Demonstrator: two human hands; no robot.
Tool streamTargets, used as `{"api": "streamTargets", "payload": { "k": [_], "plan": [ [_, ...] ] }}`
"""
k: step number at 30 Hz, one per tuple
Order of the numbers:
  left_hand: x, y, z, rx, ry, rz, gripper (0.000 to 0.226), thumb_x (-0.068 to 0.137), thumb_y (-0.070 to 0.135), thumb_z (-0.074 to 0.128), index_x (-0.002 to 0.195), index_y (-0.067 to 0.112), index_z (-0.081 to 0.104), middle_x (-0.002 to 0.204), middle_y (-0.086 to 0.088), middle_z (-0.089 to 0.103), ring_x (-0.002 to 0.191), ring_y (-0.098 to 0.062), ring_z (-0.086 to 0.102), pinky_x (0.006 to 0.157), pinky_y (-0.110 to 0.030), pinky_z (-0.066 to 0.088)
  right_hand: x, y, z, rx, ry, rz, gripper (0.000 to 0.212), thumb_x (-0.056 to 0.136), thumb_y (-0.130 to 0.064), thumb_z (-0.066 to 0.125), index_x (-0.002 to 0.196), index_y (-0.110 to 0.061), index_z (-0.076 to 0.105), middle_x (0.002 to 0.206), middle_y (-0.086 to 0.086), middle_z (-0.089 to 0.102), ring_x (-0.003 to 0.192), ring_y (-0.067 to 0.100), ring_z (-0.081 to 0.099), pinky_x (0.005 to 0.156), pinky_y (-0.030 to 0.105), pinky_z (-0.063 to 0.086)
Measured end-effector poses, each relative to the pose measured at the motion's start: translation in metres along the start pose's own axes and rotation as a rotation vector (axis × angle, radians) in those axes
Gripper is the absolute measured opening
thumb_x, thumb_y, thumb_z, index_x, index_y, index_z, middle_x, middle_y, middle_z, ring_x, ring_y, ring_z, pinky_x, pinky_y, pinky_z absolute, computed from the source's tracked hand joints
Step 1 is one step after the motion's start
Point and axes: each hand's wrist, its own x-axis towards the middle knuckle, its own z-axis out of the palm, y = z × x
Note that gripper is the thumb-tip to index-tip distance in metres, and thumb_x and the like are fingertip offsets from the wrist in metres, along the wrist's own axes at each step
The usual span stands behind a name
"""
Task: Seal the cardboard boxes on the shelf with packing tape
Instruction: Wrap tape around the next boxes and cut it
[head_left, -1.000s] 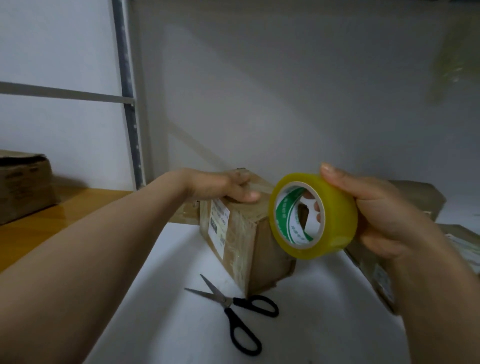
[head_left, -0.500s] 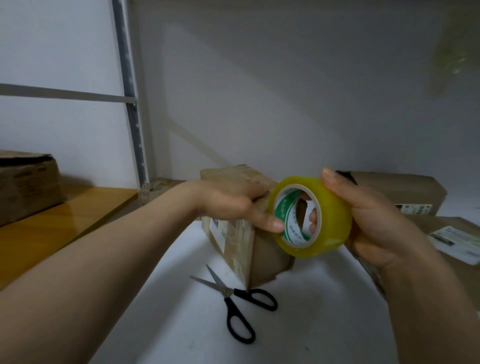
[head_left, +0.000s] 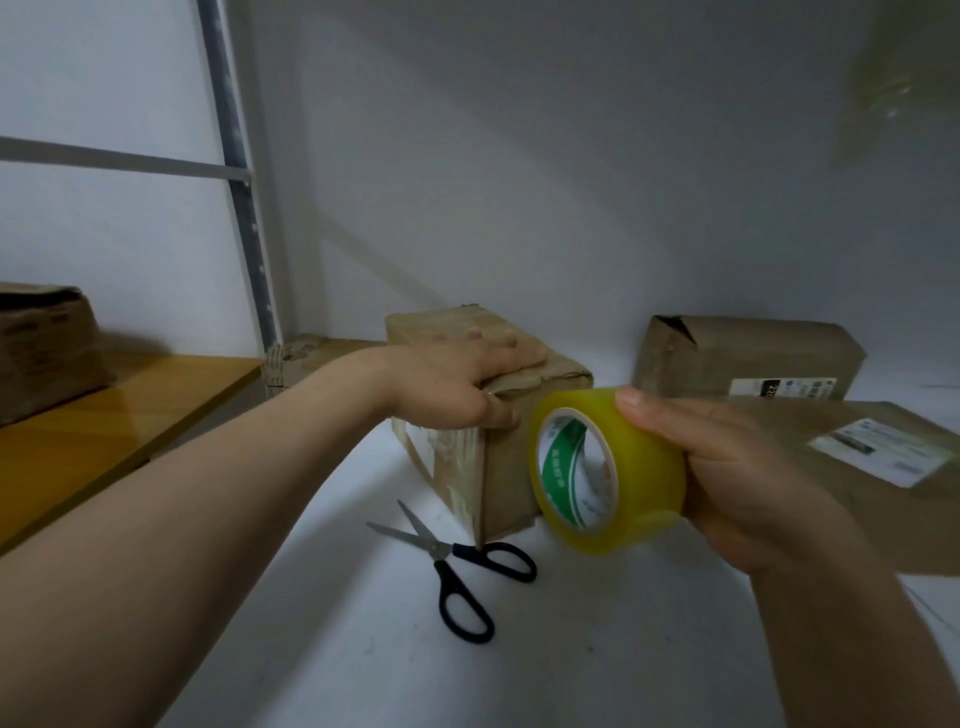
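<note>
A small worn cardboard box (head_left: 511, 467) stands in the middle of the white shelf (head_left: 597, 649). My left hand (head_left: 457, 382) lies flat on the box's top, fingers straight, thumb down over its near edge. My right hand (head_left: 727, 467) grips a yellowish roll of packing tape (head_left: 608, 467) just right of the box's near corner, the roll's open core facing me. I cannot tell whether a strip of tape runs from the roll to the box.
Black-handled scissors (head_left: 457, 561) lie open on the shelf in front of the box. Two more boxes are at the right, one at the back (head_left: 743, 358), one flat and nearer (head_left: 883, 467). Another box (head_left: 41, 343) sits on a wooden shelf (head_left: 104, 436) at left, beyond a metal upright (head_left: 239, 171).
My left hand has moved from the tape roll's edge back onto the box top and flattened there. The roll in my right hand has dropped slightly lower and to the right.
</note>
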Motion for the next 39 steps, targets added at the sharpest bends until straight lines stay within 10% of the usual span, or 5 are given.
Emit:
{"api": "streamTargets", "payload": {
  "k": [13, 22, 28, 31, 39],
  "plan": [
    [0.006, 0.005, -0.007, -0.065, 0.124, 0.025, 0.059, 0.1, 0.028, 0.054, 0.155, 0.038, 0.034, 0.161, 0.009, 0.035, 0.148, -0.016, 0.029, 0.122, -0.037, 0.021, 0.018, 0.011, 0.001, 0.111, -0.014, -0.143, 0.056, 0.059, -0.051, 0.09, 0.092, -0.008, 0.076, 0.087, 0.012, 0.074, 0.078, 0.025, 0.068, 0.068, 0.033, 0.055],
    [0.009, 0.006, -0.09, -0.601, 0.333, 0.056, 0.04, 0.094, -0.011, 0.05, 0.087, 0.023, 0.068, 0.078, 0.003, 0.066, 0.069, -0.01, 0.061, 0.061, -0.021, 0.05, 0.04, -0.09, 0.029, 0.326, -0.114, -0.592, 0.023, 0.089, -0.011, 0.064, 0.11, -0.001, 0.066, 0.097, 0.012, 0.074, 0.091, 0.022, 0.069, 0.086, 0.036, 0.056],
    [0.028, 0.003, -0.061, -0.725, 0.227, 0.021, 0.066, 0.093, -0.005, 0.057, 0.15, 0.02, 0.038, 0.124, 0.004, 0.064, 0.105, -0.007, 0.063, 0.089, -0.02, 0.051, 0.086, -0.095, 0.036, 0.188, 0.121, -0.346, 0.024, 0.099, -0.027, 0.063, 0.104, -0.004, 0.069, 0.092, 0.012, 0.077, 0.085, 0.026, 0.074, 0.08, 0.041, 0.061],
    [0.032, 0.008, -0.055, -0.722, 0.067, 0.116, 0.063, 0.09, 0.011, 0.07, 0.14, 0.031, 0.038, 0.117, 0.015, 0.064, 0.093, 0.013, 0.065, 0.077, -0.003, 0.047, 0.1, -0.097, 0.032, 0.147, 0.166, -0.251, 0.021, 0.098, -0.028, 0.064, 0.098, -0.007, 0.068, 0.086, 0.013, 0.076, 0.078, 0.026, 0.074, 0.073, 0.041, 0.062],
    [0.049, 0.006, -0.052, -0.615, -0.014, 0.049, 0.11, 0.061, 0.055, 0.09, 0.151, 0.027, 0.033, 0.138, 0.004, 0.059, 0.118, -0.01, 0.062, 0.101, -0.03, 0.05, 0.097, -0.109, 0.04, 0.087, 0.215, -0.226, 0.032, 0.086, -0.023, 0.078, 0.104, 0.001, 0.068, 0.102, 0.022, 0.075, 0.09, 0.037, 0.074, 0.08, 0.052, 0.061]
  ]
}}
